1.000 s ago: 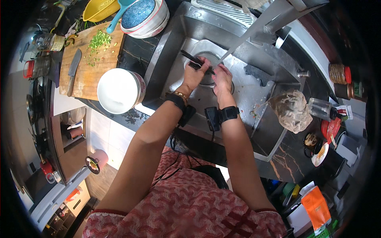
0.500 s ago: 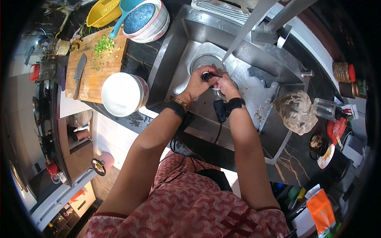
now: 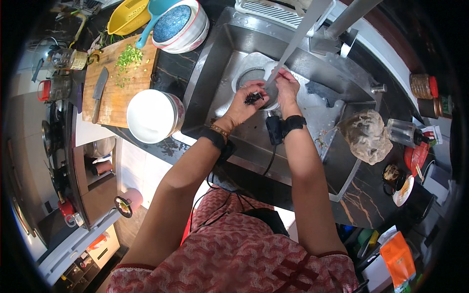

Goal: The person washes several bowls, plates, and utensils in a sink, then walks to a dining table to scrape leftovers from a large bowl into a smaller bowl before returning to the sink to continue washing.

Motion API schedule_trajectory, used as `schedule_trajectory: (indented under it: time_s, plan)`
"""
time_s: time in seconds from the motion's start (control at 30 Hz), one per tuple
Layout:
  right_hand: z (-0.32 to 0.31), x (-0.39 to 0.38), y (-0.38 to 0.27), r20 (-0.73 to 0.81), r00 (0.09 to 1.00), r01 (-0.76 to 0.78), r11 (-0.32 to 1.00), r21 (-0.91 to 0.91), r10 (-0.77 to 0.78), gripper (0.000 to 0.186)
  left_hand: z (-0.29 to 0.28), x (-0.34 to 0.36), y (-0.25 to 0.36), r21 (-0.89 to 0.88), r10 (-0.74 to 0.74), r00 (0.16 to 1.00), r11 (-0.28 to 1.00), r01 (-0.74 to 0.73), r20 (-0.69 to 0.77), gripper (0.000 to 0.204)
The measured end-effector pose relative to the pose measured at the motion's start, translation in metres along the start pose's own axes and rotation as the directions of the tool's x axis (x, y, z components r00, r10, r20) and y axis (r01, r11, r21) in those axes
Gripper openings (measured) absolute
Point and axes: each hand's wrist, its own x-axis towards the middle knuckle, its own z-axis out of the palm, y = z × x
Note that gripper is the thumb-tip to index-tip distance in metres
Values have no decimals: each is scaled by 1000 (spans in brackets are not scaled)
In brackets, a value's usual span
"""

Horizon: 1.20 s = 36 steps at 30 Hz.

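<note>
- The left hand (image 3: 243, 105) is over the rectangular stainless-steel sink (image 3: 213, 63), fingers curled round a dark, stringy, wet-looking clump (image 3: 253, 99).
- The right hand (image 3: 287, 88) is just beside it, also over the sink, fingers bent at the lower end of a grey, tapering water stream (image 3: 297, 39); I cannot tell whether they pinch anything.
- The two hands are near each other but apart.
- Inside the sink, below the hands, sits a round grey vessel with a pale rim (image 3: 251, 74), partly hidden.
- Left of the sink, on the dark, brown-veined stone counter (image 3: 354, 207), is a wooden cutting board (image 3: 117, 105), bearing chopped green pieces (image 3: 129, 56) and a broad-bladed knife (image 3: 100, 85).
- Between board and sink, nearer the person, stands a stack of white bowls (image 3: 150, 116).
- Beyond the sink's far left corner is a yellow slotted basket (image 3: 128, 17).
- At the sink's right edge lies a crumpled, translucent plastic bag (image 3: 366, 139), with a clear container (image 3: 401, 132) to its right.
</note>
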Motion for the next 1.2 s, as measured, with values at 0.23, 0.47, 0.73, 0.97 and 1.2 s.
schedule_trajectory:
  time_s: [0.23, 0.47, 0.73, 0.97, 1.2]
  plan:
    - [3, 18, 11, -20, 995, -96, 993, -61, 95, 27, 3, 6, -14, -17, 33, 999, 999, -33, -24, 14]
    - [-3, -11, 23, -121, 902, -426, 898, -106, 414, 30, 3, 7, -6, -45, -274, 950, 962, 271, -148, 17]
    - [-33, 17, 10, 167, 854, -484, 870, -96, 493, 25, 7, 12, 8, -65, -91, 975, 992, 107, 205, 14]
    - [-20, -9, -20, 269, 950, 255, 895, -365, -161, 18, 18, 21, -12, -190, -284, 931, 951, 243, -231, 18]
    - [-9, -39, -9, 568, 816, 498, 624, -602, -104, 25, 35, 41, -12, -299, -431, 845, 891, 342, -318, 32]
